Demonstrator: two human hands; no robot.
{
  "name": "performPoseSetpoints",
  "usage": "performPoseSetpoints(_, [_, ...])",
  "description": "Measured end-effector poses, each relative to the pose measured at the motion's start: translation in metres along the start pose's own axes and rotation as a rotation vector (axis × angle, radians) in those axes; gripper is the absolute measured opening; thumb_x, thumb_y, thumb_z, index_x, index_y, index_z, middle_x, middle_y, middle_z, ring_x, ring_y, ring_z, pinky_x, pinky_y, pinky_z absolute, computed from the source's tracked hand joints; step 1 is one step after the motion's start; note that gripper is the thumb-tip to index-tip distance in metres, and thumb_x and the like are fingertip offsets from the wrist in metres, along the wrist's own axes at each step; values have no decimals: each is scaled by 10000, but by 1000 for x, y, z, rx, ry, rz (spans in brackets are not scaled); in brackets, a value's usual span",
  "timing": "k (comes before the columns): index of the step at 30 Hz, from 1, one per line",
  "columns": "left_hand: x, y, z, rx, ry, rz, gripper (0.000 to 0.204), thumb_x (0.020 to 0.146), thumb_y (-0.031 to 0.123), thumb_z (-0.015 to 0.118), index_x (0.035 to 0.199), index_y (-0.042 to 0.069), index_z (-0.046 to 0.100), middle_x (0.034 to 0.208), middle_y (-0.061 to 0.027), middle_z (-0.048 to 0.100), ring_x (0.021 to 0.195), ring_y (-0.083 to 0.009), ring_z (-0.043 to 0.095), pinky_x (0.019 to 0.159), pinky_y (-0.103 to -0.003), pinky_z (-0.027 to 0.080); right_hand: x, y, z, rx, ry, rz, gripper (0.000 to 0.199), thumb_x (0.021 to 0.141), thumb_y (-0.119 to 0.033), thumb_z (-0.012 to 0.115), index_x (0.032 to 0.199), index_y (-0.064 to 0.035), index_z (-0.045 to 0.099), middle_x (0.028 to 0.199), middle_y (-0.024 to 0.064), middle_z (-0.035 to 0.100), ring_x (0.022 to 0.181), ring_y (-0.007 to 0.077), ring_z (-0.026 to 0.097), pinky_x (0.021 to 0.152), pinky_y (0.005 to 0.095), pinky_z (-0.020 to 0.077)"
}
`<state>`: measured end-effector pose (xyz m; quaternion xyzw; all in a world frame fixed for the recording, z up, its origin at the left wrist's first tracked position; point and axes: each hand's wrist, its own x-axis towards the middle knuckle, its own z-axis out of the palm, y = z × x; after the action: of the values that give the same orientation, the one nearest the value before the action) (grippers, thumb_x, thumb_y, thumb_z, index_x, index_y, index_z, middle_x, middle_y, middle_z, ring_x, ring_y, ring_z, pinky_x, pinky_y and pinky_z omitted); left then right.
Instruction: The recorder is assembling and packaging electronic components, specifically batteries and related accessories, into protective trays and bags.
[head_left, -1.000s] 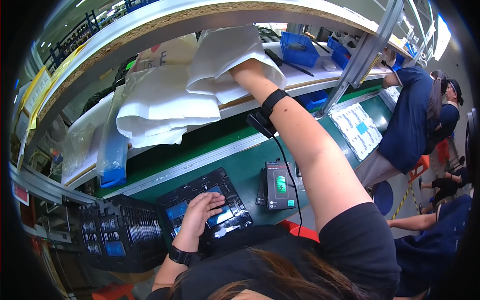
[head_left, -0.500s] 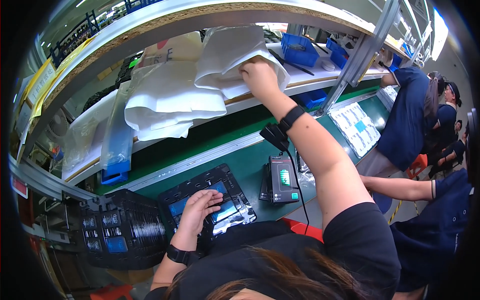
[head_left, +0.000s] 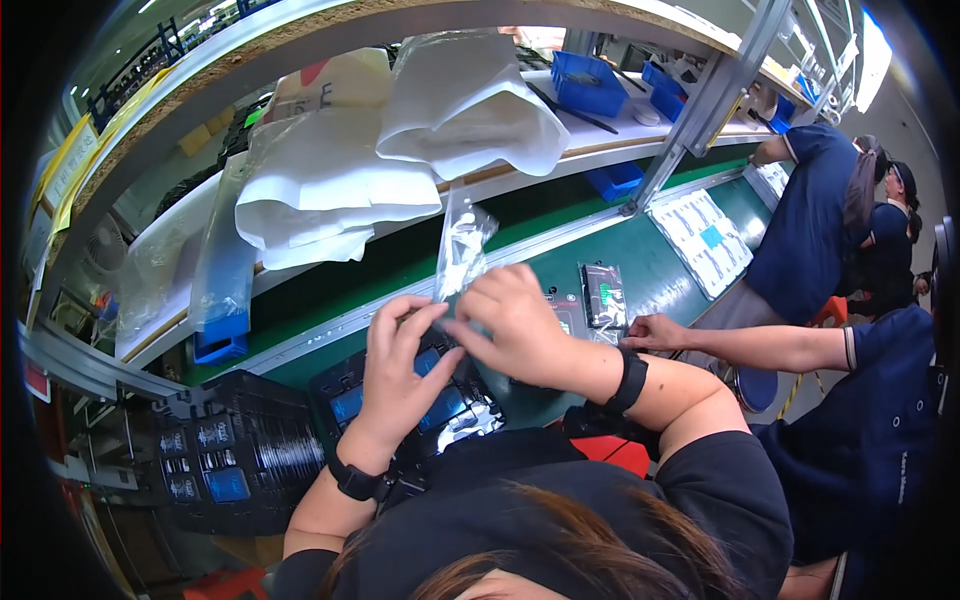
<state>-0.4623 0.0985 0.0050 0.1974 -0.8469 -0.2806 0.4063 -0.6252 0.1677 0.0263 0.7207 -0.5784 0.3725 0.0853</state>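
Observation:
My right hand (head_left: pixel 515 325) is closed, its fingers pinching the lower end of a clear plastic bag (head_left: pixel 463 240) that stands up above the bench. Close on its left is my left hand (head_left: pixel 398 365), thumb and fingers apart, with the fingertips at the bag's lower edge. Under my left hand lies a black moulded tray (head_left: pixel 345 375) holding flat pieces with shiny blue faces (head_left: pixel 440 405). Behind my right forearm, printed dark boxes (head_left: pixel 565 312) are mostly hidden.
A stack of black trays (head_left: pixel 230 450) stands at the left. White bag-like sleeves (head_left: pixel 475 120) hang over the shelf edge, near blue bins (head_left: pixel 588 85). A co-worker's hand (head_left: pixel 655 332) is beside a bagged black package (head_left: pixel 603 295); a white tray (head_left: pixel 700 240) lies farther right.
My right hand has come down from the white sleeve on the shelf with a clear plastic bag. My left hand has risen from the tray to meet it. A co-worker's hand has reached in.

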Motion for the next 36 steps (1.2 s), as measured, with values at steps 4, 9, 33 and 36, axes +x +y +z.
performPoseSetpoints(4, [-2,-5,11,-75,-100,47,379,663,21,677,1024,33,563,974,-126,547,895,-301,550,771,-360,457,-17,0,3,238,-222,238,210,700,-202,729,740,-56,584,743,62,567,711,249,548,720,365,399])
performPoseSetpoints(9, [-5,-20,16,-114,-38,-113,86,775,17,625,855,-12,612,842,-122,585,729,-246,590,646,-304,473,-36,22,-13,-9,156,366,438,653,-340,768,902,-25,594,910,135,563,872,300,550,763,393,435])
performPoseSetpoints(33, [13,-32,14,-833,189,-676,269,923,177,509,1048,-50,582,1019,-110,588,922,-201,607,784,-295,524,-76,39,-17,1618,344,1183,259,912,-94,474,1129,48,483,1048,144,593,918,211,618,810,318,515])
performPoseSetpoints(36, [12,-32,21,-422,135,-501,239,915,184,525,1021,-3,631,989,-59,584,936,-162,579,753,-270,517,-56,11,-20,1822,177,1126,404,889,-64,494,1265,51,402,1164,165,551,968,200,608,830,295,508])
